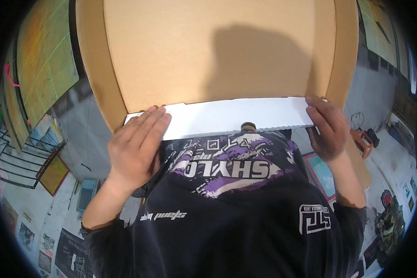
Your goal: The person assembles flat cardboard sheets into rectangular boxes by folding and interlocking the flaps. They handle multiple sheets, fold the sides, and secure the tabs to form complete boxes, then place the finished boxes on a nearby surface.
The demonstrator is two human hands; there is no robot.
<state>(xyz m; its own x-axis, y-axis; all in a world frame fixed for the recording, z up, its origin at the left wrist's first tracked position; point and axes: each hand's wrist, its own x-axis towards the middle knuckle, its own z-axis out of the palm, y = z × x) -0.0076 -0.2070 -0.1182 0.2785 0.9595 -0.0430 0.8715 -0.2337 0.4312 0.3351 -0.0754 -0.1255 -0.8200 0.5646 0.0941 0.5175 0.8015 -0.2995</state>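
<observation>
A large cardboard box (171,51) with a plain brown inside lies open in front of me, its side walls standing up left and right. Across its near side runs a long white flap (236,113), with a scalloped lower edge. My left hand (136,139) is closed over the flap's left end, fingers pressed together on the white face and thumb hidden. Over the right end, my right hand (328,127) has its fingers bent around the corner. A small brown banded round thing (248,126) shows at the flap's lower edge; its kind is unclear.
Yellowish scratched boards (48,65) stand on the left, above a black metal rack (23,160). At the right are an orange plastic stool (362,142) and a camouflage-patterned cloth (390,224). A dark shadow falls on the box's inside.
</observation>
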